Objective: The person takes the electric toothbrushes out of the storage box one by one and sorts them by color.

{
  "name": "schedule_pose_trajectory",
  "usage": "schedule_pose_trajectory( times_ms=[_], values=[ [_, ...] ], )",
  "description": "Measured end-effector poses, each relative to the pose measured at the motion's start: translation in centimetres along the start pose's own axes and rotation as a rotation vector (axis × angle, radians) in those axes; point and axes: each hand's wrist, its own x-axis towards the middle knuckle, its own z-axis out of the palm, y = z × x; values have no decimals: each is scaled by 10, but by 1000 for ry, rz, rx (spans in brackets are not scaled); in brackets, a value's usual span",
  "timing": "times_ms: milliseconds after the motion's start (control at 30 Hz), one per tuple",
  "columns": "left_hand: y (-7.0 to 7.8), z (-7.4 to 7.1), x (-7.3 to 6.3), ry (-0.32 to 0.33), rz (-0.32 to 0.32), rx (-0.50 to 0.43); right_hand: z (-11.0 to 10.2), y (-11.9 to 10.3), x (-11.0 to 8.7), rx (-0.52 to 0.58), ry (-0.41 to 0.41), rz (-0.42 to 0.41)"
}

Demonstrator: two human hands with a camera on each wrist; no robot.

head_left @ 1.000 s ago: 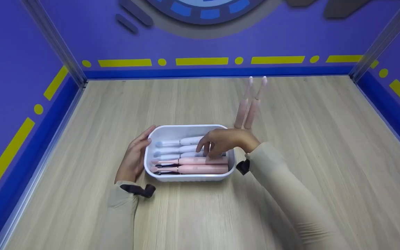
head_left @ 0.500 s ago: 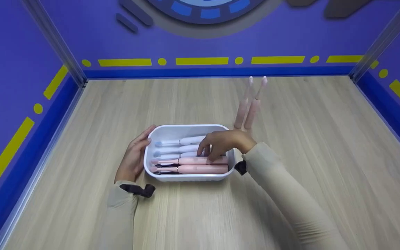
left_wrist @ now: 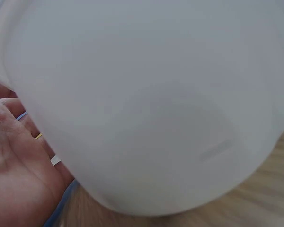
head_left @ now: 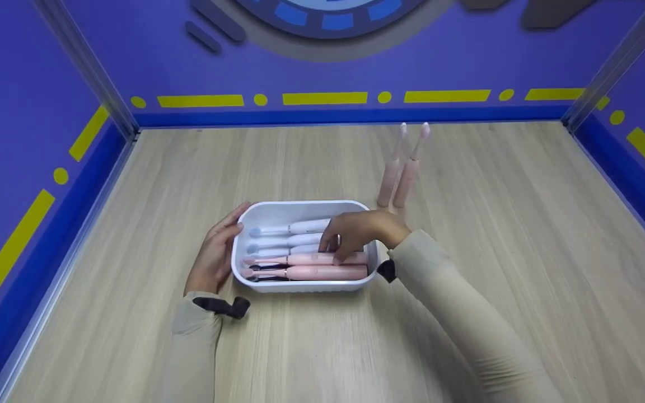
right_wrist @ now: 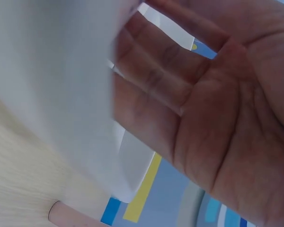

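Observation:
A white bin (head_left: 303, 287) sits on the table, holding several electric toothbrushes laid flat. My left hand (head_left: 213, 254) grips its left end, thumb at the rim; the left wrist view is mostly filled by the bin's wall (left_wrist: 142, 104). Inside, white electric toothbrushes (head_left: 300, 240) lie at the back and two pink ones in front. With thumb and fingers my right hand (head_left: 359, 232) pinches the rearmost pink electric toothbrush (head_left: 305, 259); the fingertips are partly hidden. The front pink electric toothbrush (head_left: 328, 272) lies beside it. Dark pieces (head_left: 269, 267) show underneath.
Two pink electric toothbrushes (head_left: 388, 182) stand upright side by side on the wooden table (head_left: 496, 224), behind the bin's right end. Purple walls (head_left: 322, 73) with yellow marks border the table at the back and both sides.
My right hand has lowered slightly into the bin, and its thumb has come onto the rearmost pink electric toothbrush. The left hand and the bin have stayed in place.

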Motion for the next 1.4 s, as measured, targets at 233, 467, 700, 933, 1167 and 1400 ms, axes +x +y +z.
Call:
schedule_pose_trajectory(
  times_ms=[233,467,700,933,1167,1400],
  values=[
    [-1,0,0,14,4,6,1,-2,0,-26,-4,-7],
    [0,1,0,14,2,-4,1,-4,0,-31,-22,29],
    [0,1,0,9,10,0,1,-4,-1,-37,-18,26],
    [0,1,1,7,19,-7,1,-3,-2,-58,10,-13],
    [-1,1,1,17,0,-13,2,-2,-4,-24,18,16],
    [-1,1,0,20,2,-19,2,-2,-5,-23,32,19]
  ],
)
